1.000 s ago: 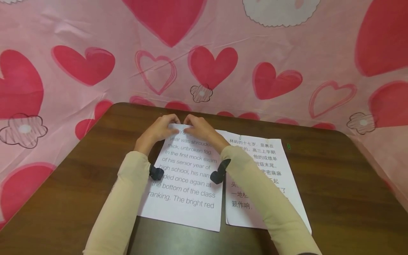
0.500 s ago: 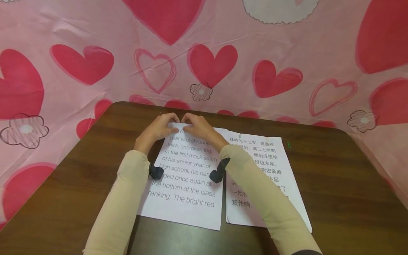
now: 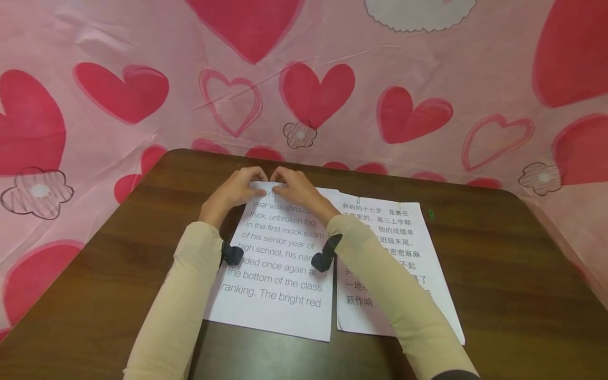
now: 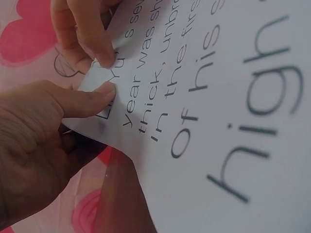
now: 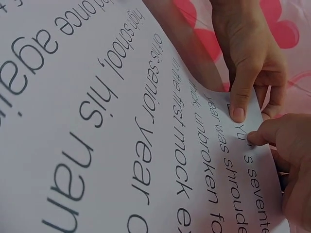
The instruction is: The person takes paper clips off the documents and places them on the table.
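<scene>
A white sheet of paper with large English print (image 3: 280,253) lies on the table, its top edge raised between my hands. My left hand (image 3: 233,191) pinches the top left corner, thumb on the printed face and fingers behind. Right beside it my right hand (image 3: 299,192) pinches the same edge. In the left wrist view the left hand (image 4: 34,126) and right hand (image 4: 87,31) nearly meet at the corner. A small pale wire-like outline (image 4: 94,62) shows by the right fingertips; I cannot tell what it is. The right wrist view shows both thumbs on the English sheet (image 5: 194,145).
A stack of papers with Chinese print (image 3: 408,227) lies to the right, partly under my right forearm. A green paper clip (image 3: 358,200) and a yellow paper clip (image 3: 398,205) sit on its top edge. Another green paper clip (image 3: 431,214) lies on the brown table (image 3: 499,264).
Both hands keep their pinch at the top of the English sheet, with only slight finger movement. The head view has tilted a little.
</scene>
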### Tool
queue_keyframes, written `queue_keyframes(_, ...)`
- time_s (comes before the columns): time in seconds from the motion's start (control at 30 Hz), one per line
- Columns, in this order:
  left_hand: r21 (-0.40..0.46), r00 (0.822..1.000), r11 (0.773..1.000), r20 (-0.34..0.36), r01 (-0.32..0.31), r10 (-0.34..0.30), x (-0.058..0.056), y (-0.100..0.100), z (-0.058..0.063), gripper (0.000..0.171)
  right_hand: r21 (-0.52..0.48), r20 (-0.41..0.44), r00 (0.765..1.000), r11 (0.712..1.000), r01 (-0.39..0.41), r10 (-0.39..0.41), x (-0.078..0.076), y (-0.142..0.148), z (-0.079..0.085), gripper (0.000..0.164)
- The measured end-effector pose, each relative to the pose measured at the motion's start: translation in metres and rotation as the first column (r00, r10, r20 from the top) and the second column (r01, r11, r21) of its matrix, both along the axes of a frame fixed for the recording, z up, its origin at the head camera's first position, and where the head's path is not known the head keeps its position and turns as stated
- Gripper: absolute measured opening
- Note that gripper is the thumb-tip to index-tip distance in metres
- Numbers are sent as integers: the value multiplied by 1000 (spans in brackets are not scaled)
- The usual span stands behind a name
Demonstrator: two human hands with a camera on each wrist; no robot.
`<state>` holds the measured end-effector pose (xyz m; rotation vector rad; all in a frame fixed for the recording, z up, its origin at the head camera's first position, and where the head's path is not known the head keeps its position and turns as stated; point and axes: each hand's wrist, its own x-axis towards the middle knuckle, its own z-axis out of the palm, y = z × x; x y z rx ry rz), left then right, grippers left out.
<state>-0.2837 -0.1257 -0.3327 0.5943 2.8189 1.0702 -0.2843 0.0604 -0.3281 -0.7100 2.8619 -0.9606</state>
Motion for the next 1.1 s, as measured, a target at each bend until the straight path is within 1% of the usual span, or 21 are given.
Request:
queue_keyframes(0.27, 4, 1000, 1000, 22, -11, 11, 2, -3, 2, 21, -7, -12, 1000, 1000, 17, -17, 1, -4, -1, 18)
queue_keyframes(0.57, 10, 1000, 1000, 5, -4, 4, 1, -4, 0, 21, -16, 0, 999, 999, 32, -32, 3, -5, -3, 19)
queue_keyframes(0.77, 10, 1000, 1000, 1, -3, 3, 1, -4, 1, 21, -9, -14, 999, 999, 34, -34, 3, -6, -5, 20)
queue_keyframes(1.1, 10, 1000, 1000, 5, -8, 8, 2, -5, -1, 21, -9, -14, 999, 999, 41, -41, 4, -8, -6, 21)
